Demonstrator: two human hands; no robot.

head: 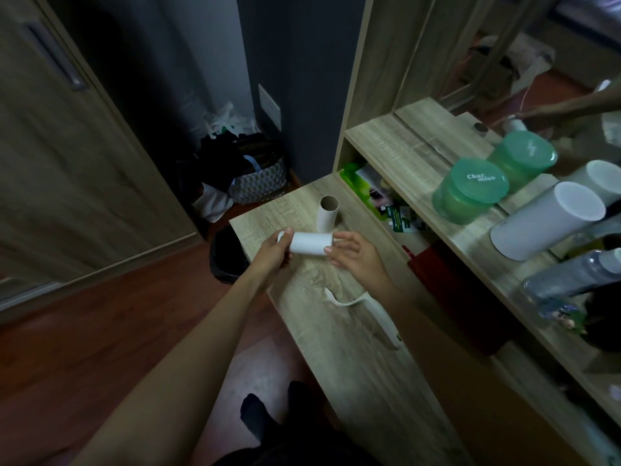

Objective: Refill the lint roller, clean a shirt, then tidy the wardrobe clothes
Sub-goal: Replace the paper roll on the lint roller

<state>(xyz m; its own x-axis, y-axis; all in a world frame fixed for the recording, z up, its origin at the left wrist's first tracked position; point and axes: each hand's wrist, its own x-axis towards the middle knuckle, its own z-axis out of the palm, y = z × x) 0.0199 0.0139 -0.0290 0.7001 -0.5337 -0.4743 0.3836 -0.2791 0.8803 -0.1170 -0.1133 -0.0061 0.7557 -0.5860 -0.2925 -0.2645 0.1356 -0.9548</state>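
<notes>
Head view. A wood-grain dresser top [353, 331] runs from the near right toward the far centre, with a raised shelf [420, 163] along its right side and a mirror [537, 62] above that.

Near the far end of the top, both hands hold a white lint roll refill [309, 243] lying sideways just above the surface. The left hand [268, 255] is closed around its left end; the right hand [353, 255] pinches its right end with thumb and fingertips.

Just beyond the refill, close to the far right edge, an empty cardboard core [327, 213] stands upright, apart from the hands. Nearer, along the middle of the top, the white lint roller handle [376, 317] lies flat, partly under the right forearm.

On the shelf stand two green lidded jars [470, 193] and a white cylinder [544, 223]; a clear bottle [571, 280] sits nearer. Packets [376, 193] fill the cubby below.

The floor [84, 331] is reddish wood. A wardrobe door [67, 146] closes the left side. In the dark far corner, a patterned basket [258, 183] holds clothes, and a black bin [225, 257] sits against the dresser's far left edge.
</notes>
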